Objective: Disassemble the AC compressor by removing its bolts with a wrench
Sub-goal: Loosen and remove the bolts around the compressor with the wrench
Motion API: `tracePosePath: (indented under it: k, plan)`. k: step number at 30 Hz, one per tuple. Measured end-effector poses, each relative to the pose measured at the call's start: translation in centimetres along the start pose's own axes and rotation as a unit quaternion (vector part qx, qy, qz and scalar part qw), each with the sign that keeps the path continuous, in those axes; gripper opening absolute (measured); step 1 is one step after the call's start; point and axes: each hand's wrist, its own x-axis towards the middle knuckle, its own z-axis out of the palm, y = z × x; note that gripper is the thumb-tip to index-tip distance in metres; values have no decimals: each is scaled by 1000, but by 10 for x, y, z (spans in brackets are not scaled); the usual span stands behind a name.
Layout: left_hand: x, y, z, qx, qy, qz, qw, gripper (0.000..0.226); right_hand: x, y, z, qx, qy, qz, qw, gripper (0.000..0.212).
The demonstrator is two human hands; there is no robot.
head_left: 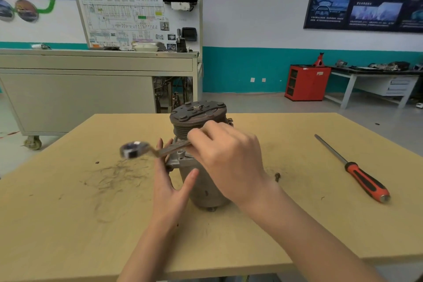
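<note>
Nearest, the left grip lies open, straight fingers pressed against the AC compressor, apparently to steady it mid-counter, pulley end up. The right grip curls round a wrench handle for leverage, its blurred head sticking out left.

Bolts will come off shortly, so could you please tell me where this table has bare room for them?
Widest bare patch: the tan wooden table between the left hand and its left edge, scuffed. A second lies between the small loose bolt and the orange-and-black screwdriver. Crowded: around the grey metal AC compressor, where the right hand holds the steel wrench.
</note>
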Motion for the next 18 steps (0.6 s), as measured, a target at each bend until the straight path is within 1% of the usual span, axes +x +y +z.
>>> tracePosePath:
  k: [1, 2, 4, 6, 7, 8, 9, 10, 11, 12, 13, 14, 15, 16, 17, 18]
  plan:
    - [0, 1, -1, 4, -4, -1, 1000, 104, -3, -3, 2, -14, -6, 2, 1000, 10]
    - [0, 3, -1, 4, -10, -2, 1000, 104, -5, -5, 3, -21, -5, 4, 1000, 10]
    - [0, 9, 0, -3, -18, 2, 1000, 94, -12, -4, 5, -3, 14, 2, 1000, 10]
    - [-1, 8, 1, -10, -15, 15, 1000, 88, -21, 4, 4, 70, 32, 8, 997, 18]
    - [-1, 5, 1, -6, -8, 14, 1000, 89, -26, 10, 4, 134, 43, 29, 990, 24]
    - [-1, 3, 0, -3, -3, 9, 1000, 91, -30, 17, 4, 221, 53, 77, 971, 28]
    - [0, 0, 0, -3, -1, 6, 1000, 91, -34, 24, 3, 322, 59, 152, 933, 28]
    - [0, -2, -1, -5, -2, 5, 1000, 90, -36, 32, 3, 425, 53, 235, 872, 24]
    - [0, -3, -1, -5, -1, 4, 1000, 89, -37, 41, 5, 518, 38, 309, 797, 22]
    - [0, -4, -1, -5, 0, 3, 1000, 89, -36, 51, 7, 593, 17, 363, 718, 23]
    - [1, -4, -1, -3, 3, 3, 1000, 89, -34, 60, 11, 654, -9, 397, 644, 25]
    - [1, -4, -1, -2, 5, 4, 1000, 89, -30, 69, 14, 700, -36, 416, 579, 27]
    - [0, -5, -1, -3, 6, 5, 1000, 89, -26, 75, 16, 728, -58, 430, 530, 28]
    - [0, -5, -1, -5, 6, 5, 1000, 89, -23, 79, 18, 741, -73, 443, 499, 29]
    - [0, -5, -1, -6, 5, 6, 1000, 90, -20, 82, 20, 745, -79, 453, 483, 30]
    - [0, -5, -2, -5, 4, 5, 1000, 90, -18, 83, 21, 746, -75, 461, 475, 30]
